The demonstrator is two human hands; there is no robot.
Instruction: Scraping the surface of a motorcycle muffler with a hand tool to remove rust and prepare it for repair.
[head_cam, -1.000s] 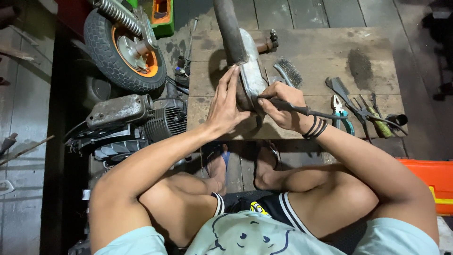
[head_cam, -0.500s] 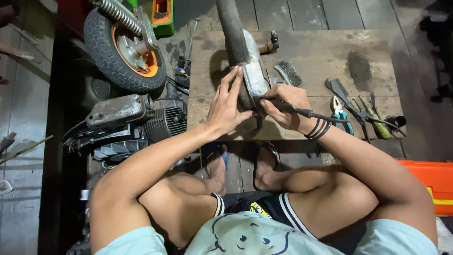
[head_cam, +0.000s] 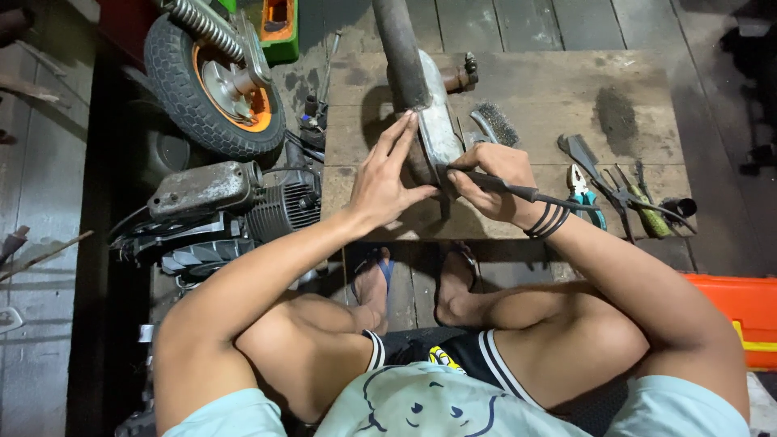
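Dark plank floor [head_cam: 526, 24], low stained wooden board [head_cam: 566, 89], dim workshop light from above, deep shadow at left.

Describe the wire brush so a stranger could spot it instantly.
Start at the low wooden board in front of the seated person. Just beyond the right hand, right of the metal exhaust pipe, lies the wire brush. Its patch of dark bristles sets it apart from the pliers farther right.

We've got a low, stained wooden board [head_cam: 550, 89] sitting on the dark plank floor [head_cam: 518, 20]. On it lie the metal exhaust pipe [head_cam: 433, 121], a wire brush [head_cam: 494, 123], blue-handled pliers [head_cam: 584, 193], plus more hand tools [head_cam: 639, 198] at its right edge.
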